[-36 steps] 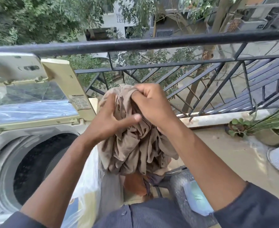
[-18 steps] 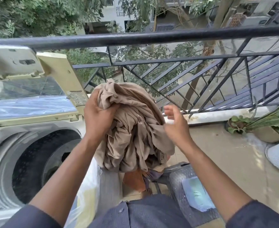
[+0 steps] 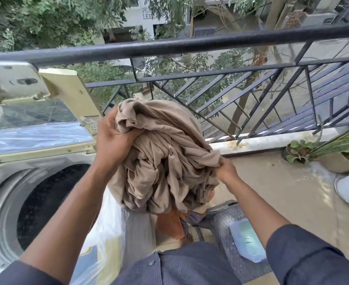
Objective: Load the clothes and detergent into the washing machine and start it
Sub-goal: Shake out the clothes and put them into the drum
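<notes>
A bunched beige cloth (image 3: 165, 161) hangs in mid-air in front of me, to the right of the top-loading washing machine (image 3: 3, 182). My left hand (image 3: 113, 140) grips its upper left part. My right hand (image 3: 225, 170) pinches its lower right edge. The machine's lid (image 3: 34, 112) stands up and its dark drum (image 3: 46, 200) is exposed on the left. Below the beige cloth lie orange and dark clothes (image 3: 175, 223). I see no detergent that I can name.
A black metal railing (image 3: 190, 45) runs across the balcony ahead. A grey stool (image 3: 229, 227) with a pale plastic tub (image 3: 245, 239) stands at lower right. Potted plants (image 3: 334, 149) sit at the right edge. Clear plastic wrap (image 3: 108, 233) covers the machine's side.
My right hand let go of the cloth's top, dropped to the right and took hold of its lower right edge. My left hand kept its grip and raised the bundle slightly.
</notes>
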The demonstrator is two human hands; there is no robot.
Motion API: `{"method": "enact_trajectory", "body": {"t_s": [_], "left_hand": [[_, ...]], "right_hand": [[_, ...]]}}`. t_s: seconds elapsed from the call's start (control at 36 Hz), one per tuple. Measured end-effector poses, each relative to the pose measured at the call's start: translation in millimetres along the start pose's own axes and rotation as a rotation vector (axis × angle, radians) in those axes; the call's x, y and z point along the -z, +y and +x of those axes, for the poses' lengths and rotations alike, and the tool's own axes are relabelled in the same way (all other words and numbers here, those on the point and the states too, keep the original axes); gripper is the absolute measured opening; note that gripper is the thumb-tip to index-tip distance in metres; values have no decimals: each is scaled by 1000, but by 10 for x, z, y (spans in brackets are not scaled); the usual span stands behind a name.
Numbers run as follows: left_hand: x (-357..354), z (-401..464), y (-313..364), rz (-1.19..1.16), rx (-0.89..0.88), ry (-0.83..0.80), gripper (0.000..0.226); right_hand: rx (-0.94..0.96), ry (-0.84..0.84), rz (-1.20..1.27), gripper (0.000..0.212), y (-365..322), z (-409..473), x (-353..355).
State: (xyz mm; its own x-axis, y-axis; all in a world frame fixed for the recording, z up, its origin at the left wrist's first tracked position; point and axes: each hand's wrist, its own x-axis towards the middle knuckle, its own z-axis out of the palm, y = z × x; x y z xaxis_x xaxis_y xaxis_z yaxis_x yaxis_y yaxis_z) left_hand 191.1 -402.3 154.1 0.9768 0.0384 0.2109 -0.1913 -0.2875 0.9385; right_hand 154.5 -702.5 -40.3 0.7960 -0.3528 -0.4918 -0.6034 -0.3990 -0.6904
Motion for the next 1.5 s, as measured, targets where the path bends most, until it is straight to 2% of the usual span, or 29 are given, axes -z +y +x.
{"method": "enact_trajectory", "body": {"t_s": [0.06, 0.14, 0.25, 0.33, 0.47, 0.53, 0.61, 0.67, 0.69, 0.75, 0.81, 0.94, 1.0, 1.06, 1.14, 1.22, 1.31, 1.42, 1.5], "left_hand": [[35, -2, -34, 32, 9, -15, 24], [72, -16, -91, 78, 37, -33, 23], [46, -50, -148, 96, 105, -21, 21], [-1, -65, -144, 121, 128, -6, 21], [-92, -87, -52, 35, 96, -20, 18], [-122, -79, -17, -47, 89, -31, 31], [-135, -99, 22, -221, 171, -108, 24], [-111, -86, 35, -309, 260, -254, 48], [-87, -71, 34, -282, 261, -334, 60], [-42, -58, 33, -130, 221, -447, 83], [-11, -70, 30, -13, 209, -482, 103], [72, -57, -48, -137, 178, -630, 116], [68, -23, -68, -118, 130, -679, 121], [-27, -13, -52, 36, -4, -607, 118], [-238, -77, -89, 118, -131, -356, 87], [-385, -189, -186, 140, -82, -42, 63], [-437, -270, -233, 215, -10, 70, 54], [-459, -273, -228, 255, 9, 149, 41], [-407, -250, -214, 258, 75, 210, 37]], "right_hand": [[-29, 27, 164, 21, -133, -38, 160], [-4, 74, 363, 28, -407, -163, 418], [156, 53, 513, 46, -879, -495, 682], [321, -73, 620, 46, -1223, -761, 789], [521, -231, 630, 44, -1627, -1095, 718], [589, -259, 572, 41, -1726, -1175, 629], [652, -222, 486, 46, -1858, -1273, 469], [709, -144, 361, 42, -1924, -1303, 366], [722, -116, 286, 44, -1935, -1298, 325], [722, -95, 206, 41, -1950, -1283, 267], [720, -91, 182, 38, -1967, -1296, 234], [708, -126, 185, 32, -1970, -1289, 218], [708, -163, 216, 29, -1971, -1288, 225], [712, -198, 249, 29, -1968, -1285, 230], [779, -255, 196, 38, -1989, -1280, 193], [826, -356, 163, 36, -1980, -1252, 183], [786, -419, 241, 46, -1903, -1213, 272], [693, -276, 520, 41, -1717, -1086, 349], [651, 7, 469, 40, -1453, -896, 386]]}}
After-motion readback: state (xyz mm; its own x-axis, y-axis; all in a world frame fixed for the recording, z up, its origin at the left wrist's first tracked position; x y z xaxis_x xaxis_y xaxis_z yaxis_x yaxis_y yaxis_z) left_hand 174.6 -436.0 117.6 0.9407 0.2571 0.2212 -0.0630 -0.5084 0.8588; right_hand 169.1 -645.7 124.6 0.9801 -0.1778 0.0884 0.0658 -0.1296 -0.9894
